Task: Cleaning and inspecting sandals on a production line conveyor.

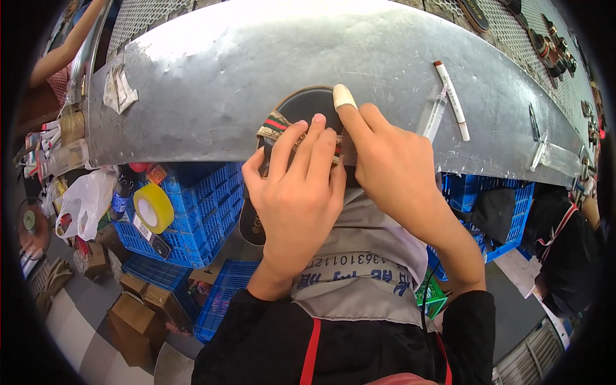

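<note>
The left hand (296, 192) lies flat on top of a dark sandal (301, 112), its fingers (308, 144) stretched forward and pressing down on the striped strap (276, 125) that crosses the sole; it presses rather than grips, with the thumb reaching along the sandal's left side. Just to its right the right hand (391, 170) rests against the same sandal, its forefinger, capped with a pale finger cover (343, 96), pointing up along the sole's edge while the other fingers curl loosely; whether they pinch the strap's end is hard to tell, since the left hand hides that spot. The sandal sits at the near edge of a curved metal bench (212, 77), its heel hanging over the person's grey apron (366, 256). A little beyond the right hand a syringe (436, 114) and a white pen (452, 99) lie on the metal. Below and left of the left hand stand blue crates (199, 212), with a roll of yellow tape (153, 208) on them. Farther left a white plastic bag (83, 202) hangs, and cardboard boxes (138, 311) lie on the floor.
</note>
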### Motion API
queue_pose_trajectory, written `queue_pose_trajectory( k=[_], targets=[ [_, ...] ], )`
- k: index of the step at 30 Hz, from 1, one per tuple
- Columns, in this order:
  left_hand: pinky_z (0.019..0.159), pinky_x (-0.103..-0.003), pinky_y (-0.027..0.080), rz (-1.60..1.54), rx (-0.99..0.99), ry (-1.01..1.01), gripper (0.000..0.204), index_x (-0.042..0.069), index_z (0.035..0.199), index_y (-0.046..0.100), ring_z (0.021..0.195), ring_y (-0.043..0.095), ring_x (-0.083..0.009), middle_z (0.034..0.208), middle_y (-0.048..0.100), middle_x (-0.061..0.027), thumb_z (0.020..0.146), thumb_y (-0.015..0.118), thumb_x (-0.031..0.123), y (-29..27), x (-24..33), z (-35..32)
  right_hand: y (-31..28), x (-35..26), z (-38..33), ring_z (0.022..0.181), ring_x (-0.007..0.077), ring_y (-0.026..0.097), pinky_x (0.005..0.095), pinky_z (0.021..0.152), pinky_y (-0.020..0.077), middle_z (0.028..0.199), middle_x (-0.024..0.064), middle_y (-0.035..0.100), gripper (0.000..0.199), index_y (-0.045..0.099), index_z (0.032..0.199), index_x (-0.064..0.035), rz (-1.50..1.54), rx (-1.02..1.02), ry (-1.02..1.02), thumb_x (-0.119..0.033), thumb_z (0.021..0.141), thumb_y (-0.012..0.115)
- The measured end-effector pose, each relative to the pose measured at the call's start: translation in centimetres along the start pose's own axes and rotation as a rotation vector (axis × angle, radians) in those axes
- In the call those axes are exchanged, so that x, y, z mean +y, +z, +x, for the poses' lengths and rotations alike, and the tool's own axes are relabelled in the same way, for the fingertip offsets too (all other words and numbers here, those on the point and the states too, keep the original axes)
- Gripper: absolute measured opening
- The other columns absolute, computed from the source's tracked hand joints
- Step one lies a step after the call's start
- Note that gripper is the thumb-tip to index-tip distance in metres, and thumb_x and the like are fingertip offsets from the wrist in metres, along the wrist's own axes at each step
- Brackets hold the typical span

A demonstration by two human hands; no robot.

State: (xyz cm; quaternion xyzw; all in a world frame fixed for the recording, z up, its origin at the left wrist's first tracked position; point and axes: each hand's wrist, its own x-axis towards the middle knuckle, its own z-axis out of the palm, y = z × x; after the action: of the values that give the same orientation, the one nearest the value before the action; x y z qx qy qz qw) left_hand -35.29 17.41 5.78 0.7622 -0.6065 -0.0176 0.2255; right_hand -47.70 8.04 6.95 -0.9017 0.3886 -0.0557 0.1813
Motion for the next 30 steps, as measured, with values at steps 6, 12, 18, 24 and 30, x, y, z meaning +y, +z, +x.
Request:
queue_pose_trajectory(
  k=[6, 12, 18, 24, 30],
  targets=[
    [0.096, -0.041, 0.042, -0.002, -0.015, -0.01, 0.039, 0.01, 0.116, 0.072, 0.119, 0.066, -0.0198, 0.127, 0.074, -0.0005, 0.078, 0.08, 0.012, -0.4, 0.4, 0.4, 0.1, 0.3, -1.4, 0.068, 0.0295, 0.069, 0.0408, 0.051, 0.0514, 0.092, 0.0062, 0.061, 0.052, 0.06, 0.134, -0.0102, -0.014, -0.032, -0.006, -0.006, 0.083, 0.067],
    [0.095, -0.048, 0.04, -0.004, 0.026, -0.011, 0.035, 0.012, 0.114, 0.069, 0.12, 0.064, -0.0185, 0.125, 0.073, -0.0013, 0.08, 0.075, 0.013, 0.1, 0.1, 0.0, 0.1, 0.1, -0.4, 0.068, 0.0282, 0.07, 0.0404, 0.051, 0.0516, 0.09, 0.0065, 0.061, 0.047, 0.062, 0.128, -0.0104, -0.001, 0.027, -0.041, -0.006, 0.082, 0.068],
    [0.097, -0.041, 0.043, 0.037, 0.018, 0.002, 0.046, 0.01, 0.122, 0.071, 0.118, 0.066, -0.0192, 0.119, 0.076, -0.0003, 0.077, 0.079, 0.012, 0.0, 0.7, 0.5, 0.5, 0.6, 0.1, 0.067, 0.0284, 0.07, 0.041, 0.05, 0.0511, 0.091, 0.0066, 0.061, 0.05, 0.06, 0.132, -0.01, -0.001, 0.054, -0.031, -0.007, 0.083, 0.069],
    [0.096, -0.051, 0.042, 0.013, 0.029, -0.018, 0.035, 0.012, 0.114, 0.069, 0.12, 0.065, -0.0191, 0.126, 0.073, -0.0016, 0.079, 0.074, 0.013, 0.6, 0.3, 0.1, 0.3, 0.0, -1.5, 0.068, 0.03, 0.069, 0.0419, 0.051, 0.0516, 0.092, 0.0068, 0.06, 0.055, 0.058, 0.136, -0.0103, 0.013, -0.032, -0.007, -0.006, 0.082, 0.069],
    [0.096, -0.05, 0.042, 0.034, 0.023, -0.023, 0.035, 0.012, 0.114, 0.069, 0.12, 0.065, -0.0193, 0.125, 0.073, -0.0011, 0.08, 0.074, 0.013, 0.4, 0.2, 0.1, 0.5, 0.8, 0.4, 0.069, 0.0299, 0.069, 0.0419, 0.051, 0.0515, 0.093, 0.007, 0.06, 0.054, 0.059, 0.134, -0.0109, 0.014, 0.022, -0.039, -0.004, 0.081, 0.068]
  ],
)
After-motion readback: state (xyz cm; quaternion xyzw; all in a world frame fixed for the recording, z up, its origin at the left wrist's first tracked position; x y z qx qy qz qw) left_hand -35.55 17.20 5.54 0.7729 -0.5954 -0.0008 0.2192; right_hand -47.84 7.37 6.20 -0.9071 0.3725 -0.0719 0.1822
